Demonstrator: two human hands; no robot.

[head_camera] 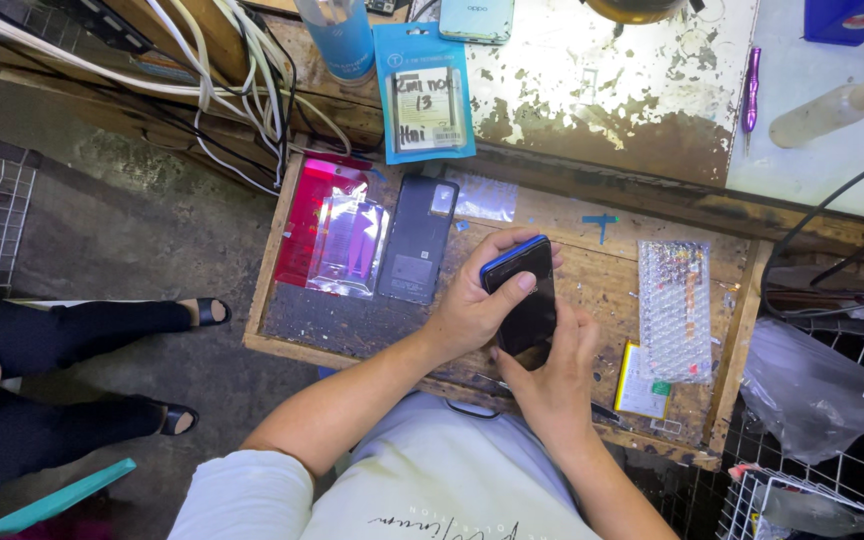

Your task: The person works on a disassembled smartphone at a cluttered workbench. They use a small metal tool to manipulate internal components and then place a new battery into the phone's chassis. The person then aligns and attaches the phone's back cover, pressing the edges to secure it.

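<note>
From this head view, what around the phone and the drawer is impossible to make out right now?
- Smartphone, head view: its lower end and both edges are covered by the left hand and right hand.
- Its dark screen shows nothing readable.
- Back cover: surface detail too small.
- Bubble-wrap pouch: contents blurred by the wrap.
- Blue bottle: cut off by the top edge.

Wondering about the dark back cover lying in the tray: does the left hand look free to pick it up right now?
Probably not: the left hand grips the phone with the right hand. The back cover lies close beside it, unobstructed.
</note>
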